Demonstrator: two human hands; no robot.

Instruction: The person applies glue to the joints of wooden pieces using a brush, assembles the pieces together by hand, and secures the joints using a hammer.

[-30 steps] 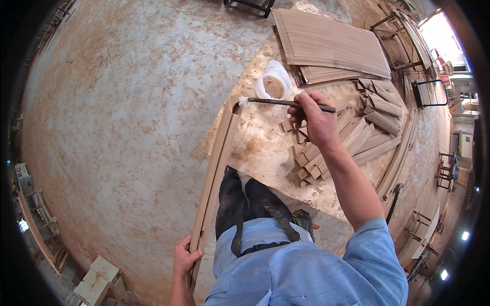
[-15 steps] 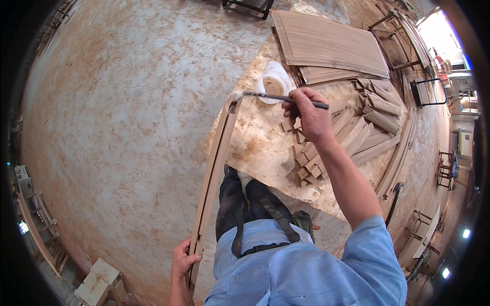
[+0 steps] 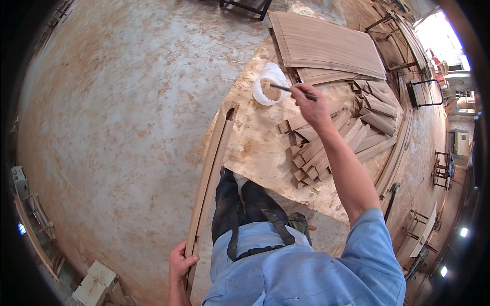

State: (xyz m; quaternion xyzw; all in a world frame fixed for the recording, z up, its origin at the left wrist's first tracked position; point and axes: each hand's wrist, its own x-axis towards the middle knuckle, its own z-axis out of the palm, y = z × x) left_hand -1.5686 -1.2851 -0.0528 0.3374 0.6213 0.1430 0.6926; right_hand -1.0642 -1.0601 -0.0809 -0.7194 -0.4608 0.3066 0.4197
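My left hand [image 3: 182, 260] is closed around the near end of a long grooved wooden rail [image 3: 211, 173]. The rail slants away from me, and a dark slot shows at its far end. My right hand [image 3: 310, 104] grips a thin dark brush [image 3: 282, 88] by its handle. The brush's tip reaches over the mouth of a white plastic bucket [image 3: 259, 91], whose inside looks tan. The bristles are hard to make out against the bucket's inside.
Several short wooden pieces [image 3: 332, 148] lie stacked right of centre on a pale plywood sheet [image 3: 255, 153]. Large wooden panels [image 3: 326, 43] rest behind the bucket. Long strips [image 3: 395, 158] lie along the right. A pale box [image 3: 97, 281] stands at lower left, a dark-framed cart [image 3: 426, 93] at far right.
My right hand has drawn the brush away from the rail's far end and over the bucket. My left hand keeps its hold on the rail, which has shifted slightly.
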